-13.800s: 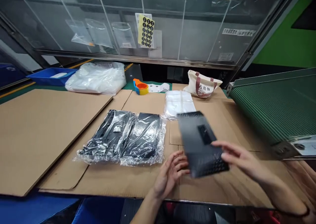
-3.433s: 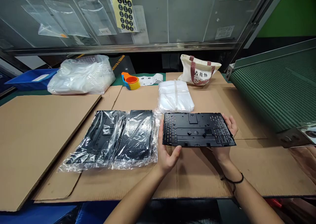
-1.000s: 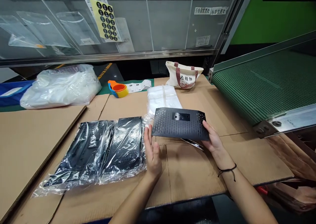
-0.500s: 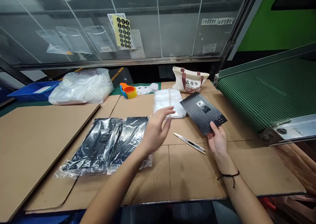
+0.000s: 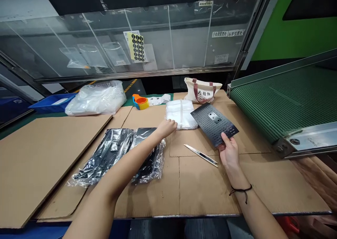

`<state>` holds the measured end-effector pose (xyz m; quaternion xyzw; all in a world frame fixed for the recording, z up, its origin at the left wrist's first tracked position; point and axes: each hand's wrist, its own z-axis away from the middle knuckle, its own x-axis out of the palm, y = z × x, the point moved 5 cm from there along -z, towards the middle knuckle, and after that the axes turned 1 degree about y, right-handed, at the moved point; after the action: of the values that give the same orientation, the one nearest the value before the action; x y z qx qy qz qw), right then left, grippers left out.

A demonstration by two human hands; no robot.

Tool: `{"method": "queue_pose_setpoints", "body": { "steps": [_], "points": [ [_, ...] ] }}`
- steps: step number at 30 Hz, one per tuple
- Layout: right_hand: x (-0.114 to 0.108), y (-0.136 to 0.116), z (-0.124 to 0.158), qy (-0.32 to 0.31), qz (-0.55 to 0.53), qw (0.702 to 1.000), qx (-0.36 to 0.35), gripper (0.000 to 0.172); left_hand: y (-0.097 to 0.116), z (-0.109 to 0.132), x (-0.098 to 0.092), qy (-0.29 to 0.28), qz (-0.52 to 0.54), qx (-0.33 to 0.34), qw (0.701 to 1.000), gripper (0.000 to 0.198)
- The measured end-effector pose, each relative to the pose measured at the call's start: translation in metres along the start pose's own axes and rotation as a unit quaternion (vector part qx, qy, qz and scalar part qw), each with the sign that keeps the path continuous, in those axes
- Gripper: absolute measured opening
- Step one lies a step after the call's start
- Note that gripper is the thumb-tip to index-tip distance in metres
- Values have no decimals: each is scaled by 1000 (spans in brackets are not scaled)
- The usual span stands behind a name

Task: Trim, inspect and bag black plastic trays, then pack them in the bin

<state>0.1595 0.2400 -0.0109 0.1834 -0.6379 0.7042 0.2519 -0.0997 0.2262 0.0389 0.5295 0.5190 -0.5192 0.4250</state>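
Observation:
My right hand [image 5: 229,151] grips a thin black slotted plate [image 5: 207,121] by its near corner, thumb on top, and holds it tilted above the cardboard. At the lower left edge of a banded stack of clear plastic bags [image 5: 184,111], my left hand [image 5: 167,127] has its fingers curled closed. Whatever those fingers pinch, if anything, is hidden. A slim utility knife [image 5: 200,155] lies between the two hands. Under and beside my left forearm, black plates in clear plastic wrap [image 5: 110,151] rest on the cardboard, partly covered by the arm.
A green conveyor belt [image 5: 286,95] rises at the right. Behind stand a cloth bag [image 5: 203,91], a tape dispenser [image 5: 141,102], a bundle of plastic [image 5: 96,98] and a blue tray [image 5: 50,105]. A large cardboard sheet [image 5: 52,151] lies left.
My left hand has closed its fingers and reached forward to the edge of the bag stack. The camera view has tilted upward slightly. My right hand still holds the plate.

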Motion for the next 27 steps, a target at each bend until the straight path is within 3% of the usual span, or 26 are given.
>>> {"method": "queue_pose_setpoints", "body": {
  "steps": [5,8,12,16,20,24,27],
  "points": [
    [0,0,-1,3,-7,1000,9,46,-16,-15,-5,1,-10,-30,999,10],
    [0,0,-1,1,-4,1000,10,46,-23,-23,-2,-1,4,-54,999,16],
    [2,0,1,-3,0,1000,11,45,-26,-25,5,-5,27,-53,998,11],
    [2,3,3,-3,24,1000,5,46,-26,-25,11,-1,52,-57,997,24],
    [5,5,8,-38,83,995,-36,47,-28,-30,16,-3,79,-95,992,14],
    [13,4,19,-116,200,967,-109,41,-29,-36,18,0,111,-127,986,19],
    [22,4,30,-174,311,917,-178,35,-31,-38,17,10,135,-141,981,19]
  ]
}}
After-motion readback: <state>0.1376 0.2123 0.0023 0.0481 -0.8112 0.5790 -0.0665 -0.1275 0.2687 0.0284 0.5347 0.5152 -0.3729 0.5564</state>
